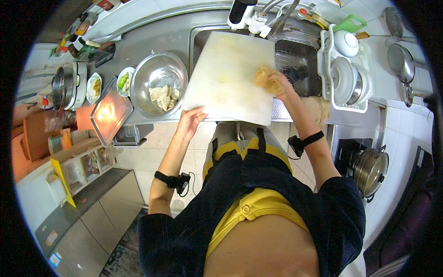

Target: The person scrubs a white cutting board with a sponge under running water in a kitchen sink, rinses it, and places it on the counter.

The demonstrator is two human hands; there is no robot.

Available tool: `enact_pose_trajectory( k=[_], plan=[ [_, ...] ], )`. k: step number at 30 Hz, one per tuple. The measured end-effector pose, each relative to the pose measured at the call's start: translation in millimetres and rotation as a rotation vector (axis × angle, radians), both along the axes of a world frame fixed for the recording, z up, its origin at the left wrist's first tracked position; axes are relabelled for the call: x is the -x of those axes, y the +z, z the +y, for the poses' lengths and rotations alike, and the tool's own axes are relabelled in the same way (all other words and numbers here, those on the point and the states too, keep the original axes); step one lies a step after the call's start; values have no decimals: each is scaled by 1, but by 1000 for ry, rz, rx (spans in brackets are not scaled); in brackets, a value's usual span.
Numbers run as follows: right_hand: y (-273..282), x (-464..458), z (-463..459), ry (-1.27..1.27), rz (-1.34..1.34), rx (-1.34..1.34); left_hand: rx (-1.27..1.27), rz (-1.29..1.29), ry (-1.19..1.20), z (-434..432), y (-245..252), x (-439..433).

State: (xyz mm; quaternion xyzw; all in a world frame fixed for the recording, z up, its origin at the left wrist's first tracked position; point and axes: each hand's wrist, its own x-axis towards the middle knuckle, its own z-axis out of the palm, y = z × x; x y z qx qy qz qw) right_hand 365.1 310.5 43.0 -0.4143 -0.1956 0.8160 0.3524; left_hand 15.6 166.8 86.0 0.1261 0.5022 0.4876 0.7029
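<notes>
A white cutting board (pixel 228 76) with faint yellowish stains lies tilted over the left basin of the steel sink (pixel 198 45), its far edge below the faucet (pixel 258 20). My left hand (pixel 192 119) grips the board's near left corner, thumb on top. In my right hand (pixel 285 86) is a tan scrubbing pad (pixel 268 79), blurred, against the board's right side. Left of the board stands a steel mixing bowl (pixel 138 76) with a crumpled pale cloth (pixel 164 97) inside.
A white dish rack (pixel 327 90) with bowls and plates stands right of the sink. On the left are a small dish of green peppers (pixel 123 81), another white dish (pixel 93 88) and a clear lid (pixel 112 110). A lidded pot (pixel 372 171) sits on the stove.
</notes>
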Motion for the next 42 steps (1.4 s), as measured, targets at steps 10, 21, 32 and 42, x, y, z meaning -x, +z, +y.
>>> enact_pose_trajectory(
  k=[10,21,32,42],
  plan=[
    [72,-111,-10,-292,-246,0,132,-110,-399,55,-57,-40],
    [176,-162,35,289,-1021,-322,124,-68,-586,81,-59,-49],
    [170,-83,24,678,-1831,-869,83,-120,-527,84,-51,-37],
    [187,-82,-2,575,-1914,-1031,60,-113,-581,90,-51,-45]
  ],
)
